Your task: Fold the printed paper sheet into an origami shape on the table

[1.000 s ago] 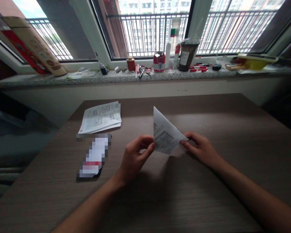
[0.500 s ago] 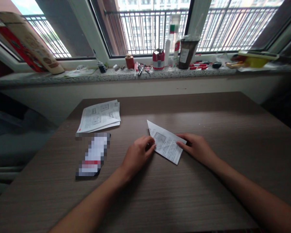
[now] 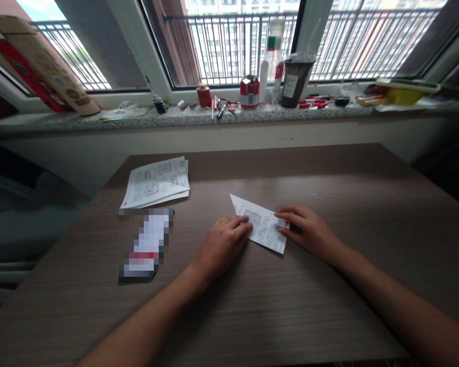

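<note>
A small piece of folded printed paper lies at an angle near the middle of the brown table. My left hand holds the paper's left part down, its thumb and forefinger close together on top of the print. At the right end, my right hand has its thumb and fingers on the paper's corner, where a small red mark shows between them. The paper's far-left tip points up and away from me. My fingers cover parts of both ends.
A phone, blurred by pixels, lies on the left. Behind it is a stack of printed sheets. On the stone windowsill stand a red can, a dark cup, a clear bottle and a yellow container.
My left fingers have shifted right, from the paper's edge onto its top. The right corner is now turned over, showing a red mark, and my right fingers sit over it.
</note>
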### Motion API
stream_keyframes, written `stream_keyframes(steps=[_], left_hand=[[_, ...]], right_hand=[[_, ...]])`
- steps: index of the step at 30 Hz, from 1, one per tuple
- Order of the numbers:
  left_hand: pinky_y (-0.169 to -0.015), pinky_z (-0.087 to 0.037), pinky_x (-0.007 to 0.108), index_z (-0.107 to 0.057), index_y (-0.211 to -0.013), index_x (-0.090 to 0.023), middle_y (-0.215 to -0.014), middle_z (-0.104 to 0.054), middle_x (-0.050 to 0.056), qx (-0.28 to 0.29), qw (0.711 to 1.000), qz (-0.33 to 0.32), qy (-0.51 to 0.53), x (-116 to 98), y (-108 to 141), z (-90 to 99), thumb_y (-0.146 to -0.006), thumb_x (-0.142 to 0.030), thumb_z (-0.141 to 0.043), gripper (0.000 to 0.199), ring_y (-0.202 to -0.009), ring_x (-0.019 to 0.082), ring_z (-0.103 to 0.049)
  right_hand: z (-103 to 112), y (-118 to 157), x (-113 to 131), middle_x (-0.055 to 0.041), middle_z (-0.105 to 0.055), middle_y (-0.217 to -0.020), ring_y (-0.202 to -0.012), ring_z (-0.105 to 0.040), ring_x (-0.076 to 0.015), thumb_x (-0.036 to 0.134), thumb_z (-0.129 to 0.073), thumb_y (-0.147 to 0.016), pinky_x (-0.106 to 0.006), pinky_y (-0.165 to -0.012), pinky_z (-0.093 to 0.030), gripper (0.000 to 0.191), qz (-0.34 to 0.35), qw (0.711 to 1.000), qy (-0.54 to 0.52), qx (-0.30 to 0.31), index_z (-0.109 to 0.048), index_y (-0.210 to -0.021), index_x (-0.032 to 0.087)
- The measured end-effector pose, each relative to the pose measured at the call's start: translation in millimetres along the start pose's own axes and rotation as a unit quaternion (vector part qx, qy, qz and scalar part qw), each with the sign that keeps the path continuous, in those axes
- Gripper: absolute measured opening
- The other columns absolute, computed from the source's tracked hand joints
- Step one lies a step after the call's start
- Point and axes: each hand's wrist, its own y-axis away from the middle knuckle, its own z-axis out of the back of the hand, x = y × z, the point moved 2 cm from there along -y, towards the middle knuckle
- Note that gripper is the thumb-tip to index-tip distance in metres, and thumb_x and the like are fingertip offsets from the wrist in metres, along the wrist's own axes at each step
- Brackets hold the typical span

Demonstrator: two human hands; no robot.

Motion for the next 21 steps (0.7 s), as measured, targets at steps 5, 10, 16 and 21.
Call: stream_keyframes(steps=[5,10,16,21], left_hand=[[-0.102,-0.051,0.052,-0.069,-0.125,-0.023,-0.136,-0.067,0.009,0.013,1.000,0.009,-0.018,-3.8,0.5,4.5,-0.097,-0.027,-0.070,0.029,-0.123,0.030,-0.063],[-0.101,-0.051,0.052,-0.070,-0.126,-0.024,-0.135,-0.068,0.010,0.009,1.000,0.005,-0.027,-3.9,0.2,6.4,-0.095,-0.030,-0.072,0.031,-0.120,0.030,-0.064],[-0.100,-0.053,0.051,-0.070,-0.123,-0.023,-0.132,-0.068,0.010,0.007,1.000,-0.009,-0.028,-5.2,-0.7,7.2,-0.094,-0.028,-0.074,0.030,-0.118,0.030,-0.064],[-0.095,-0.056,0.044,-0.071,-0.118,-0.021,-0.126,-0.071,0.008,0.027,0.998,-0.059,-0.021,-7.1,-2.0,5.4,-0.097,-0.022,-0.070,0.021,-0.111,0.027,-0.067]], right_hand=[[5.7,5.5,3.8,-0.0114,-0.063,-0.141,-0.129,-0.061,-0.0271,0.033,-0.073,-0.094,-0.048,-0.106,-0.054,0.049,0.061,0.993,-0.051,0.091,-0.060,-0.141,0.028],[6.9,8.3,4.1,-0.0099,-0.062,-0.145,-0.132,-0.060,-0.0280,0.033,-0.080,-0.088,-0.049,-0.109,-0.052,0.057,0.060,0.989,-0.057,0.124,-0.061,-0.142,0.032],[4.2,9.6,-0.2,-0.0092,-0.061,-0.146,-0.133,-0.060,-0.0280,0.034,-0.079,-0.089,-0.049,-0.108,-0.053,0.053,0.060,0.988,-0.059,0.128,-0.062,-0.140,0.032],[5.3,10.5,-0.5,-0.0087,-0.061,-0.146,-0.133,-0.059,-0.0273,0.034,-0.074,-0.093,-0.049,-0.110,-0.052,0.046,0.055,0.988,-0.053,0.131,-0.063,-0.138,0.031]])
